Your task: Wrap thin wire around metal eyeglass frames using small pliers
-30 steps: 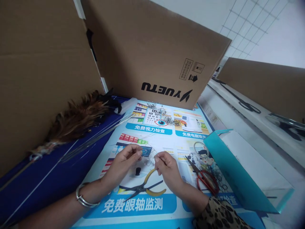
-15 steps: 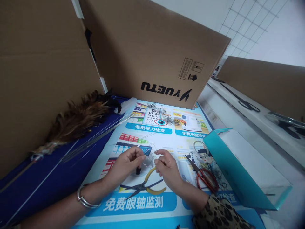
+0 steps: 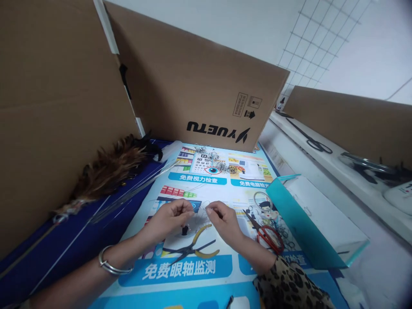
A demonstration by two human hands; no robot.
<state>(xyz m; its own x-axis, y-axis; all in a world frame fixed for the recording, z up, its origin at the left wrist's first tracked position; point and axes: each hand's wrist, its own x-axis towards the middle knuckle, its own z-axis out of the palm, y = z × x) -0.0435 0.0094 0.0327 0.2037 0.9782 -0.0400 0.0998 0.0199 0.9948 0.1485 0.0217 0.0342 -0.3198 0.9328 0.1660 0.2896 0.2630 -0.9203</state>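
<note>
1. Cool, fairly dim light fills the scene; brightness builds toward the right, strongest on the white wall (image 3: 363, 73), before the extreme upper corner darkens.
2. The left cardboard panel (image 3: 58, 98) sits in brown gloom, and a soft-edged shadow deepens the rear cardboard panel (image 3: 193, 81) near their joint.
3. Small highlights glint on the silver bracelet (image 3: 107, 267).
4. Both the left hand (image 3: 170, 219) and right hand (image 3: 224, 219) look slightly soft; the detail between their fingertips is too fine to resolve.
5. Large white lettering (image 3: 179, 270) reads clearly; the rear panel's small print smears.
6. Wide-angle distortion stretches the forearms toward the lower edges.
</note>
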